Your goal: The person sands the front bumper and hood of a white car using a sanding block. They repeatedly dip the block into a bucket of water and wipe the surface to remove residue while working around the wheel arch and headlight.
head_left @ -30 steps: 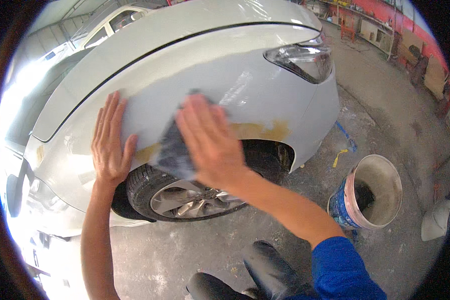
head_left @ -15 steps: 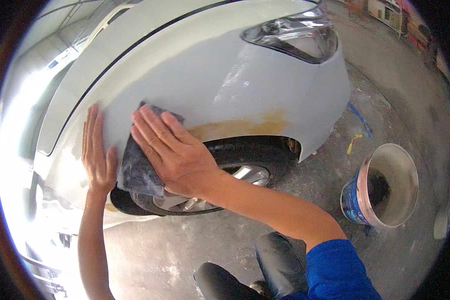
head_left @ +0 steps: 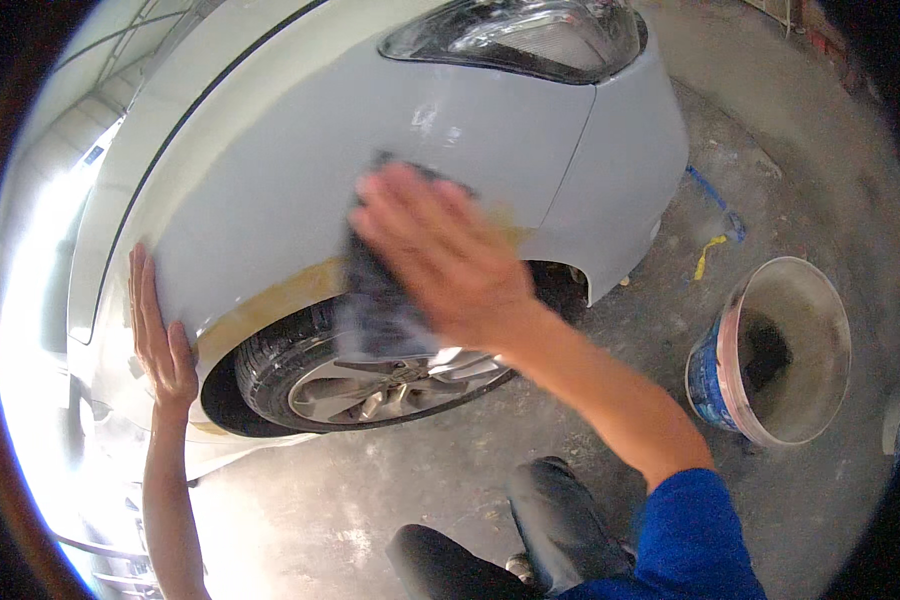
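Note:
A pale grey car fender curves over the front wheel. My right hand, smeared by motion, lies flat over a dark grey sheet of sandpaper and holds it against the fender above the wheel arch. The sheet's lower end hangs out past the palm, over part of the tyre. Along the arch edge runs a yellowish-brown band, partly covered by the hand and sheet. To the left, my left hand rests on the panel with fingers stretched out, holding nothing.
Beyond the fender is a clear headlight. On the concrete floor at right stands an open bucket, with a dark patch inside. Blue and yellow strips lie near the bumper. My bent knees are below the wheel.
My right hand has swept the sandpaper rightward along the fender, uncovering the band's left part. My left hand stays on the panel, slightly lower in view. The view has shifted.

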`<state>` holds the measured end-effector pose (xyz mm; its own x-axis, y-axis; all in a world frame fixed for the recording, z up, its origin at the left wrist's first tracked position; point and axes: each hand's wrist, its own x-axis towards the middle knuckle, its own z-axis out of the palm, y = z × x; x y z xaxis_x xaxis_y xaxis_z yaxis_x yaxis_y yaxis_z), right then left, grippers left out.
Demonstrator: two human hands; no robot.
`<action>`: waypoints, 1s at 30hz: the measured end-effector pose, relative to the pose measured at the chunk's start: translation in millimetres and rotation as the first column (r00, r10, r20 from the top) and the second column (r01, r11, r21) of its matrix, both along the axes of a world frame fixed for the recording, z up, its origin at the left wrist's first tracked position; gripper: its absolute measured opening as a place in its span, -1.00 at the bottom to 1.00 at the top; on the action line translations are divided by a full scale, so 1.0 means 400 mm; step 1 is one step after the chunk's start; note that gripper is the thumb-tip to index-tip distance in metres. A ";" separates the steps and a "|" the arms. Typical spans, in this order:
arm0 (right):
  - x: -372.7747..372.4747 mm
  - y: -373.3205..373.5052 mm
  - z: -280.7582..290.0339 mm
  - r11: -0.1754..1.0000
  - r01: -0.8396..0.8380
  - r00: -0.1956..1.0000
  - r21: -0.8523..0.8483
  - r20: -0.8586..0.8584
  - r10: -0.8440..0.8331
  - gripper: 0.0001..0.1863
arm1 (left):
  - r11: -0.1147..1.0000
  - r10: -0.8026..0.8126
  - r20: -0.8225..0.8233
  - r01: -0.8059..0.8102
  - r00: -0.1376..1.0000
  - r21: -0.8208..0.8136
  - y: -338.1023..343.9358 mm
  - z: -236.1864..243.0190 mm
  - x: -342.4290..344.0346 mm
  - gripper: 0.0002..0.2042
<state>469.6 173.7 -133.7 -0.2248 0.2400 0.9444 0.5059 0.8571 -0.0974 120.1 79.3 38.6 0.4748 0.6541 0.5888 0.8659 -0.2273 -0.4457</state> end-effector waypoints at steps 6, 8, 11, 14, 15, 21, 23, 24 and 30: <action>-0.014 -0.017 -0.137 0.993 0.080 0.925 -0.085 -0.366 -0.106 -0.35 | 1.000 0.027 0.010 -0.027 1.000 -0.004 -0.012 0.008 0.001 -0.26; -0.077 -0.057 -0.016 0.993 -0.011 0.990 -0.113 -0.140 -0.005 -0.36 | 1.000 0.015 0.017 -0.015 1.000 -0.001 0.000 -0.003 -0.006 -0.26; -0.065 -0.035 0.010 0.994 -0.105 0.993 0.008 -0.060 0.105 -0.32 | 1.000 0.021 0.003 -0.021 1.000 -0.012 -0.004 0.008 0.005 -0.26; 0.052 -0.003 -0.136 0.990 0.139 0.986 -0.005 -0.089 -0.138 -0.42 | 0.999 0.041 -0.006 -0.041 0.999 -0.001 -0.021 0.014 -0.014 -0.26; 0.040 -0.009 -0.147 0.994 0.103 0.980 -0.036 -0.167 -0.108 -0.42 | 0.999 0.051 -0.008 -0.051 0.999 0.005 -0.025 0.013 -0.023 -0.26; -0.129 -0.065 0.028 0.991 -0.122 0.979 -0.044 -0.169 0.113 -0.39 | 0.999 0.035 0.020 -0.036 0.999 0.001 0.003 -0.003 -0.006 -0.25; -0.084 -0.036 0.009 0.995 -0.104 0.991 0.011 -0.085 0.104 -0.41 | 0.999 0.042 -0.005 -0.042 0.999 0.007 -0.003 -0.004 -0.013 -0.25; -0.042 -0.020 -0.042 0.998 -0.053 0.986 0.021 -0.154 0.056 -0.39 | 0.999 0.052 -0.023 -0.052 0.998 0.008 -0.015 0.005 -0.015 -0.25; -0.032 -0.033 -0.050 0.992 0.072 0.976 -0.108 -0.199 -0.093 -0.33 | 0.998 0.058 -0.018 -0.058 0.998 0.013 -0.009 0.009 0.004 -0.27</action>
<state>456.9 160.4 -153.6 -0.0066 0.3444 0.9388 0.5354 0.7941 -0.2876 121.9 75.5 42.3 0.4472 0.6733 0.5888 0.8691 -0.1716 -0.4639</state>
